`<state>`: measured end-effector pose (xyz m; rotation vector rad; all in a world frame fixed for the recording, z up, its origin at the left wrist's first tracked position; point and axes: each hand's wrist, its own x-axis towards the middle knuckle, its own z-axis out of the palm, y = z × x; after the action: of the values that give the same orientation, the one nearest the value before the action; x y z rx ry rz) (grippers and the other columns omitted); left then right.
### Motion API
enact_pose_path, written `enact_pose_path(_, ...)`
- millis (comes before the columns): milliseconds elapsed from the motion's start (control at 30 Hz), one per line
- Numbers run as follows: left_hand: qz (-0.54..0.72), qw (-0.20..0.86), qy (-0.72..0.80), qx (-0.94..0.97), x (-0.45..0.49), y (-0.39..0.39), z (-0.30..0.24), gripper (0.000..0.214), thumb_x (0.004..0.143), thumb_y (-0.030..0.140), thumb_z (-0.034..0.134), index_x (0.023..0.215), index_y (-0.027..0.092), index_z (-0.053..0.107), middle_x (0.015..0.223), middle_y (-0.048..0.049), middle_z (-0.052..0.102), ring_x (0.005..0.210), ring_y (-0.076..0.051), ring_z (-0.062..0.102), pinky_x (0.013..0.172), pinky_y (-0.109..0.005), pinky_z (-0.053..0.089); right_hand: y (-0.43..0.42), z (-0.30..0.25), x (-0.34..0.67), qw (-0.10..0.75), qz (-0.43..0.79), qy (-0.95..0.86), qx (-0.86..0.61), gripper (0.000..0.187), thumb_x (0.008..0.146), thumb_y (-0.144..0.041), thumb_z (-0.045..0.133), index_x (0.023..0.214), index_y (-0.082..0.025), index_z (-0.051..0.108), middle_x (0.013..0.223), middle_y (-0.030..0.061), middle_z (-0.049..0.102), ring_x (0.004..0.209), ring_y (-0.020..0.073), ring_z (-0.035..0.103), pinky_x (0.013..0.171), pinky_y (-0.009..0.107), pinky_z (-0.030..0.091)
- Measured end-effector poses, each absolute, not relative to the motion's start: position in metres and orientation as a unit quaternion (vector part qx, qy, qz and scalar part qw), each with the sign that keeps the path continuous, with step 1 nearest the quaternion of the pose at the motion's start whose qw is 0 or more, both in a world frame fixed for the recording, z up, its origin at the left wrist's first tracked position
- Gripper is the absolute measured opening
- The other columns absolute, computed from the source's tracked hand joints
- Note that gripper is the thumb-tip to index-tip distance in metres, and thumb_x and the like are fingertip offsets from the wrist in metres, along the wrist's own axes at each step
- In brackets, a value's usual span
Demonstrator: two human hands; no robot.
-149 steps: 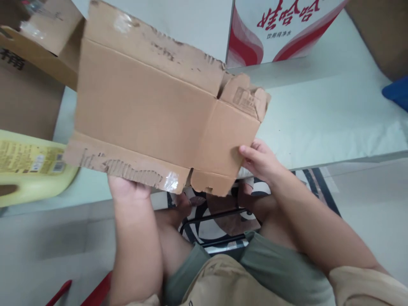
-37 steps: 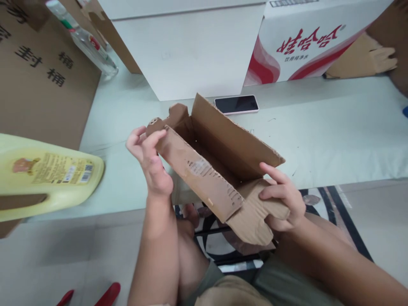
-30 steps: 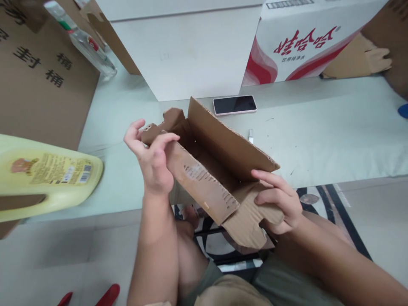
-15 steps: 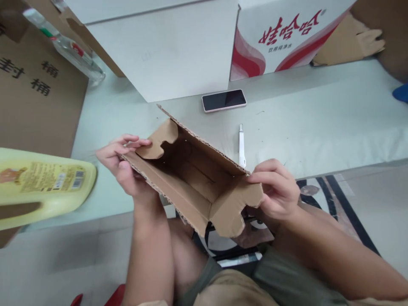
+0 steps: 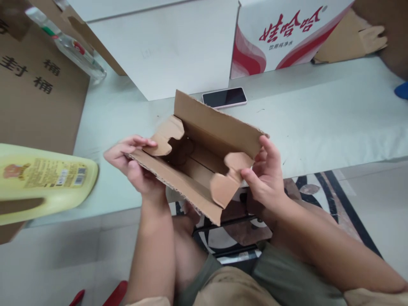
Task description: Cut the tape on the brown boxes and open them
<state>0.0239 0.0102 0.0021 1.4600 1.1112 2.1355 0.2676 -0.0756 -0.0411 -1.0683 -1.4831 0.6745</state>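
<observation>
Between my two hands a small brown cardboard box (image 5: pixel 200 174) is held up in the air, its open top tilted toward me. My left hand (image 5: pixel 134 159) grips its left end, fingers on the notched end flap and thumb at the near side. At the other end my right hand (image 5: pixel 266 176) has its thumb against the right notched flap, which is folded inward, and a fingertip at the corner of the far long flap. Both long flaps stand outward with ragged edges. The inside shows bare cardboard. A phone (image 5: pixel 225 97) lies just behind the box.
Large white cartons (image 5: pixel 178 51) stand along the back, one with red lettering (image 5: pixel 290 29). To the left are a yellow jug (image 5: pixel 47 182), a clear bottle (image 5: pixel 73 49) and a big brown carton (image 5: pixel 38 97). More cut cardboard (image 5: pixel 344 40) sits at the back right.
The right end flap has been folded inward, and my right hand has shifted up and left. The box has risen slightly, its far flap now upright, covering the white pen-like tool on the table.
</observation>
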Motion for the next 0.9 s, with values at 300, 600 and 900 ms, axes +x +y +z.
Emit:
enact_pose_path(300,0.587,0.1,0.458,0.66,0.002,0.004,-0.014,0.045,0.09,0.06,0.066,0.124,0.03,0.068,0.126,-0.008,0.065,0.124,-0.028,0.062,0.115,-0.049,0.046,-0.073,-0.028,0.266,0.55,0.347,-0.65,-0.393,0.032,0.101,-0.046,0.061,0.128,-0.029,0.066,0.147,0.0133,0.066,0.142,0.0299,0.061,0.115,0.055,0.054)
enact_pose_path(600,0.558,0.126,0.474,0.67,0.003,0.001,-0.008,0.042,0.091,0.06,0.067,0.121,0.033,0.075,0.143,-0.0084,0.061,0.139,-0.033,0.056,0.128,-0.057,0.036,-0.069,-0.029,0.269,0.553,0.368,-0.638,-0.389,0.031,0.101,-0.054,0.059,0.114,-0.028,0.07,0.143,0.0116,0.069,0.135,0.0283,0.066,0.108,0.053,0.056)
enact_pose_path(900,0.553,0.145,0.486,0.661,0.003,0.0,-0.009,0.038,0.091,0.062,0.064,0.111,0.032,0.076,0.141,-0.0082,0.062,0.14,-0.033,0.056,0.125,-0.057,0.041,-0.072,-0.036,0.267,0.577,0.392,-0.615,-0.368,0.026,0.104,-0.048,0.055,0.122,-0.032,0.065,0.146,0.008,0.067,0.137,0.0259,0.064,0.112,0.05,0.054)
